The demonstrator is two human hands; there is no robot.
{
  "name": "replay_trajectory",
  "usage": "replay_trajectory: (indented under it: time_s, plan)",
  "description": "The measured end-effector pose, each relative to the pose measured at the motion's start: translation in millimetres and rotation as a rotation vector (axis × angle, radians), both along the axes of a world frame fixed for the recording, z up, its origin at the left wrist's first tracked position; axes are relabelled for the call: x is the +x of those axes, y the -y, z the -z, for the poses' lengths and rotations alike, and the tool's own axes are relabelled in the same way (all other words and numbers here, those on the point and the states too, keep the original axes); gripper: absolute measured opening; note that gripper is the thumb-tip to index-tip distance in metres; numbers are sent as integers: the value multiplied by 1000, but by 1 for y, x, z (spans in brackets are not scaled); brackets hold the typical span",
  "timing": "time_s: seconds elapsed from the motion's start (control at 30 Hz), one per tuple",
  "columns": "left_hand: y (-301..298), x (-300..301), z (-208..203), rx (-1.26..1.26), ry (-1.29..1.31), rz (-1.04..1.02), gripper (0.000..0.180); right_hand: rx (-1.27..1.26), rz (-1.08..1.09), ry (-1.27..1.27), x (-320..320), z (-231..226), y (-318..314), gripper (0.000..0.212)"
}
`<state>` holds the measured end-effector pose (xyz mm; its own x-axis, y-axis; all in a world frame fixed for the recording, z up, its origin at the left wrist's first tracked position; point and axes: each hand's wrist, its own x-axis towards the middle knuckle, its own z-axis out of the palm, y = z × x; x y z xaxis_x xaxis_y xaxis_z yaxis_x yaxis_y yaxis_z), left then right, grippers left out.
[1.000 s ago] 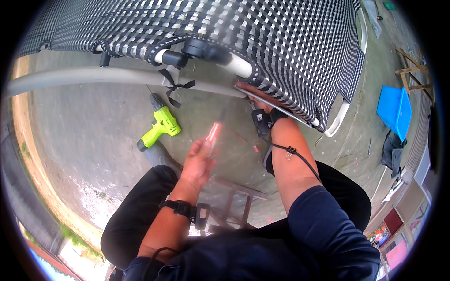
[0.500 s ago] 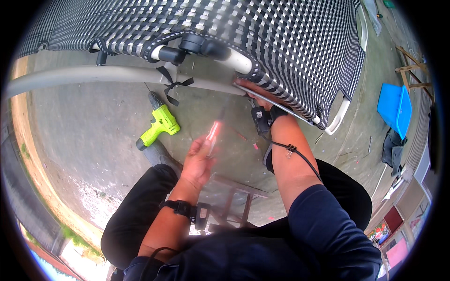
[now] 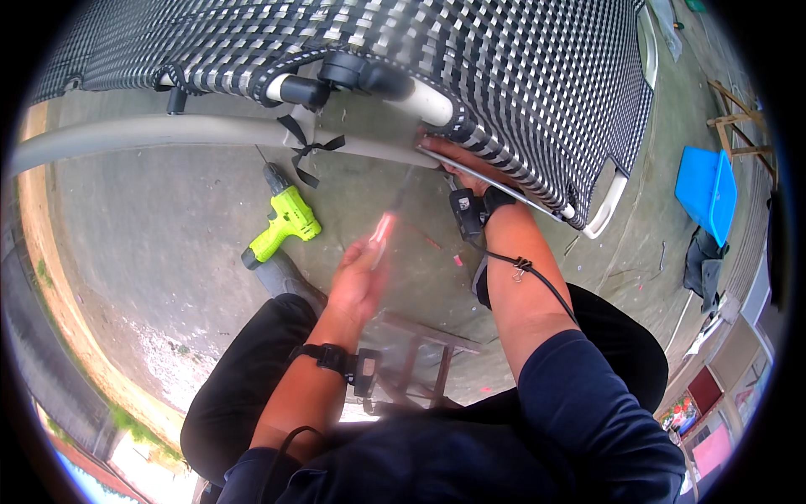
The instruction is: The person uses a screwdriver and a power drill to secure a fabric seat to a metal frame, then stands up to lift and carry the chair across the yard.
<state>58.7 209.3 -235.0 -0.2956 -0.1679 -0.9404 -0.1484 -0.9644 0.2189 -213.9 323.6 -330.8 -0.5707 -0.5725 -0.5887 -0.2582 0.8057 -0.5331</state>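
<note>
In my left hand (image 3: 356,281) is a screwdriver (image 3: 384,228) with a clear red handle, blurred by motion. Its shaft points up toward a white metal tube (image 3: 361,149). My right hand (image 3: 462,160) is closed around the tube's right end, below the edge of the black-and-white woven panel (image 3: 504,92). A thin metal bar (image 3: 495,182) crosses in front of that hand and hides part of its fingers. A black strip (image 3: 312,148) is knotted around the tube. Above it, a black round joint (image 3: 344,70) sits on the panel's frame.
A lime-green cordless drill (image 3: 288,223) leans by my left shoe (image 3: 290,281). Between my legs stands a low wooden stool (image 3: 428,334). To the right are a blue bin (image 3: 703,191), a dark cloth (image 3: 703,267) and a wooden stand (image 3: 739,126). Small scraps lie on the grey floor.
My left hand has shifted very slightly, with the screwdriver still in it. The frame and panel edge have shifted a little in the picture. My right hand keeps its place.
</note>
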Motion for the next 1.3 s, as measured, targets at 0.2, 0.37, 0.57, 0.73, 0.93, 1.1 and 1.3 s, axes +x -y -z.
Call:
replay_trajectory:
  time_s: [0.2,0.37,0.57,0.73,0.93,1.1,1.3]
  plan:
    - [-15,6,17,61,-34,-62,18,7,14,20,1,2,-6,51]
    - [-15,0,11,138,-1,-100,22,11,32,43,2,7,-12,51]
    - [3,23,28,383,-257,-99,25,8,45,54,-1,3,-12,50]
    - [-6,-5,0,167,-16,-202,24,10,64,67,-2,6,-16,50]
    - [6,10,17,147,-2,-138,28,6,84,84,-4,5,-17,49]
    - [9,19,32,309,-73,7,46,2,90,100,-5,5,-16,48]
    - [3,-21,-3,275,124,-275,39,5,111,121,-4,8,-21,48]
